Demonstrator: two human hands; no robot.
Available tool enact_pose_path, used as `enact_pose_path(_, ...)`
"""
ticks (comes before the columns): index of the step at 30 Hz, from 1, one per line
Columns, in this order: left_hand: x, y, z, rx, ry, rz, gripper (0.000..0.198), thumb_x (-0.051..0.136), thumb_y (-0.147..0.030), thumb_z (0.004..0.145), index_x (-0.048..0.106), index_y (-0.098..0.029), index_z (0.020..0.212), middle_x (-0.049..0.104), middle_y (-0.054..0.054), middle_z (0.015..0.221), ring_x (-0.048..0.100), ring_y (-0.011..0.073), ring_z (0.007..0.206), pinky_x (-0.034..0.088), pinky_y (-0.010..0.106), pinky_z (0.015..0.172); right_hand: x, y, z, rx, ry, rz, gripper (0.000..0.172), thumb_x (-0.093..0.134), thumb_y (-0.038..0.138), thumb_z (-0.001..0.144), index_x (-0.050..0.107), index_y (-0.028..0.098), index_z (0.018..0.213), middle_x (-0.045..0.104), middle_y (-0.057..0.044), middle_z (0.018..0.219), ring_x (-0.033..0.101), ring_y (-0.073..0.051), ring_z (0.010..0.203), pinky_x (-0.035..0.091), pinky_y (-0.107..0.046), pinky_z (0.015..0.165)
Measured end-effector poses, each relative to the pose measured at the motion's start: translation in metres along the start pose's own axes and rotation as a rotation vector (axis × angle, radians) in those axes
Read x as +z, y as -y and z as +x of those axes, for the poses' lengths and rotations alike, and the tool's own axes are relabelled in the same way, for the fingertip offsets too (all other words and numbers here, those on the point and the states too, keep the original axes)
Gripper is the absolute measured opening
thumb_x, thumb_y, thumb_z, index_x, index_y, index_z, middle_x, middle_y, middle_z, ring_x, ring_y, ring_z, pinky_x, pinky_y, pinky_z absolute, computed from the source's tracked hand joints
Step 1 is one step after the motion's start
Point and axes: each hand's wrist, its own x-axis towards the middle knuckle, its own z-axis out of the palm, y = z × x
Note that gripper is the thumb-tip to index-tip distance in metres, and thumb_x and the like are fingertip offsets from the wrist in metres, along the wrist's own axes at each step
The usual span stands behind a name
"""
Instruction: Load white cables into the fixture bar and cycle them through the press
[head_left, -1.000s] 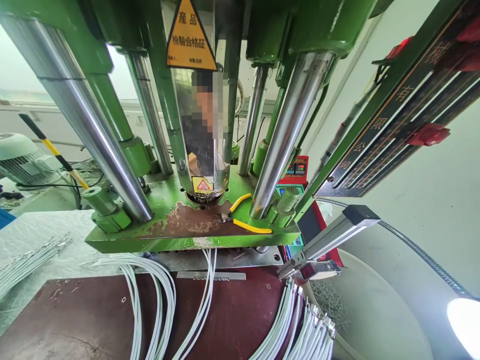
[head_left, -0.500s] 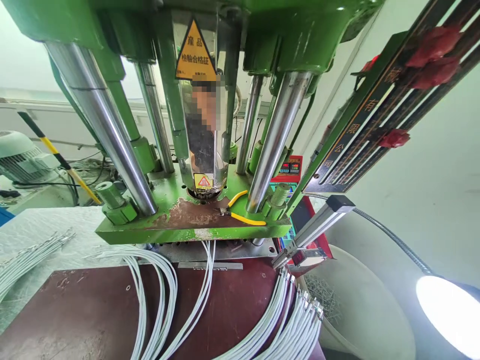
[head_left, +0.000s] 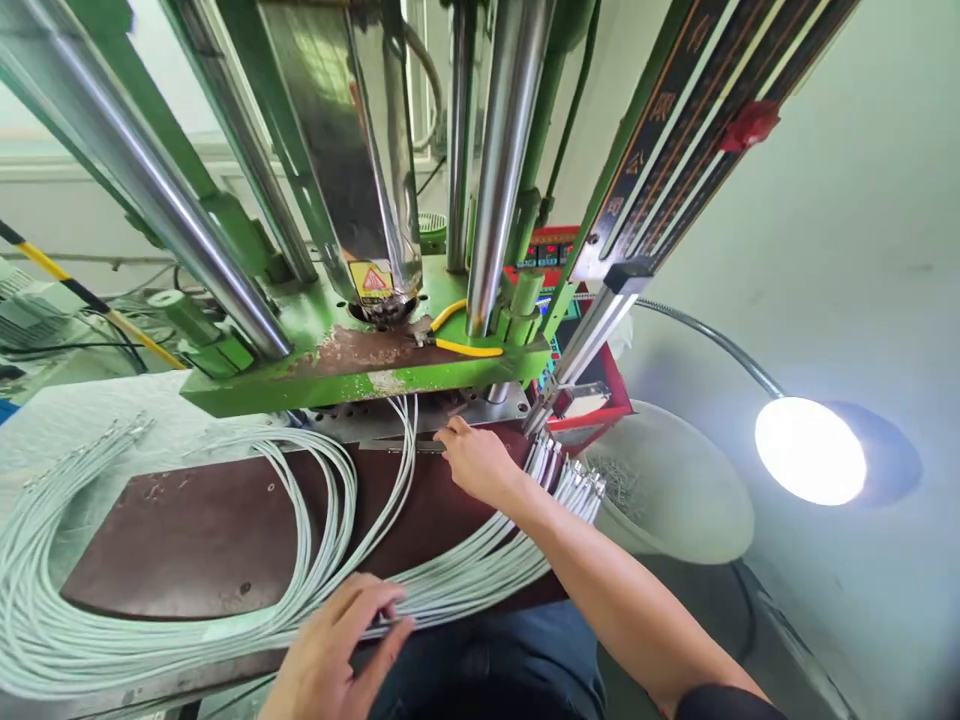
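My left hand [head_left: 337, 645] is at the front edge of the brown work plate [head_left: 187, 530], with thumb and fingers closed on a bundle of white cables [head_left: 465, 575]. My right hand [head_left: 476, 460] reaches forward to the metal mould [head_left: 360, 422] under the green press plate [head_left: 337, 375]. Its fingers are held together at the mould's edge, and what they hold is hidden. More white cables [head_left: 315, 500] loop across the brown plate and run into the mould.
Yellow-handled pliers [head_left: 465, 347] lie on the green plate between steel columns [head_left: 502, 170]. A white bucket [head_left: 697, 510] stands at the right, below a lit gooseneck lamp [head_left: 810, 450]. Another bundle of cables [head_left: 67, 470] lies on the left.
The view has tilted down and drawn back. Both hands have come into view, the right at the mould and the left on the cable bundle.
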Motion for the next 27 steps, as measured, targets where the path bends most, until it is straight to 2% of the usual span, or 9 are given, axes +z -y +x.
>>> enact_pose_path(2,-0.002,0.002,0.005,0.136,-0.154,0.152,0.023,0.054,-0.038,0.091,0.062,-0.026,0.108,0.069,0.005,0.097,0.066,0.0178,0.091,0.053,0.027,0.086,0.003,-0.010,-0.012,0.029,0.006,0.006,0.030,0.051,0.013,0.088,0.060,0.014,0.117,0.057,-0.014,0.121,0.067,-0.023,0.093,0.052,-0.031,0.077)
enact_pose_path(4,-0.001,0.004,0.011,0.237,-0.213,0.282,0.021,0.053,-0.035,0.091,0.062,-0.024,0.107,0.070,0.005,0.096,0.067,0.0181,0.089,0.054,0.026,0.082,0.002,-0.020,-0.027,0.060,-0.034,0.046,0.030,0.050,0.013,0.089,0.059,0.014,0.117,0.056,-0.014,0.122,0.066,-0.022,0.095,0.052,-0.032,0.079)
enact_pose_path(6,0.003,0.006,0.017,0.300,-0.233,0.386,0.021,0.049,-0.034,0.092,0.063,-0.023,0.104,0.070,0.005,0.093,0.069,0.0190,0.086,0.055,0.028,0.078,-0.001,-0.029,-0.044,0.070,-0.140,0.137,0.033,0.050,0.015,0.091,0.056,0.016,0.123,0.055,-0.012,0.124,0.064,-0.021,0.100,0.051,-0.032,0.084)
enact_pose_path(10,0.011,0.004,0.033,0.232,-0.127,0.473,0.023,0.046,-0.034,0.092,0.064,-0.022,0.099,0.071,0.006,0.093,0.069,0.0221,0.086,0.056,0.033,0.077,-0.007,-0.042,-0.085,0.049,-0.344,0.352,0.034,0.050,0.020,0.093,0.055,0.021,0.127,0.059,-0.007,0.119,0.064,-0.017,0.094,0.050,-0.031,0.083)
enact_pose_path(15,0.010,-0.018,0.055,-0.049,0.122,0.499,0.021,0.049,-0.039,0.088,0.061,-0.021,0.087,0.069,0.005,0.088,0.068,0.0243,0.084,0.052,0.035,0.069,-0.005,-0.058,-0.133,0.087,-0.391,0.468,0.028,0.051,0.029,0.095,0.059,0.023,0.122,0.064,-0.005,0.106,0.061,-0.014,0.077,0.050,-0.029,0.071)
enact_pose_path(18,0.008,-0.028,0.066,-0.070,0.231,0.570,0.023,0.047,-0.037,0.089,0.059,-0.023,0.076,0.067,0.003,0.082,0.066,0.0226,0.078,0.047,0.032,0.064,-0.001,-0.066,-0.151,0.144,-0.413,0.533,0.027,0.052,0.031,0.094,0.061,0.023,0.119,0.063,-0.004,0.100,0.058,-0.013,0.071,0.050,-0.027,0.064)
enact_pose_path(21,0.011,-0.024,0.072,0.009,0.184,0.680,0.030,0.038,-0.032,0.093,0.057,-0.023,0.072,0.066,0.003,0.080,0.065,0.0213,0.077,0.044,0.030,0.063,0.002,-0.069,-0.161,0.159,-0.423,0.603,0.027,0.052,0.031,0.094,0.062,0.023,0.118,0.062,-0.005,0.098,0.058,-0.013,0.072,0.050,-0.026,0.064)
enact_pose_path(24,0.016,-0.014,0.073,0.031,0.083,0.745,0.029,0.034,-0.030,0.095,0.058,-0.023,0.080,0.065,0.003,0.083,0.066,0.0209,0.077,0.044,0.030,0.062,0.002,-0.063,-0.167,0.146,-0.404,0.671,0.027,0.053,0.031,0.094,0.061,0.024,0.118,0.062,-0.005,0.099,0.058,-0.013,0.073,0.050,-0.025,0.062)
enact_pose_path(27,0.017,-0.009,0.073,0.030,0.102,0.688,0.023,0.039,-0.037,0.093,0.058,-0.024,0.087,0.065,0.001,0.087,0.066,0.0195,0.076,0.043,0.029,0.061,-0.001,-0.050,-0.169,0.093,-0.368,0.719,0.027,0.053,0.029,0.095,0.060,0.025,0.120,0.063,-0.004,0.100,0.058,-0.012,0.071,0.049,-0.024,0.063)
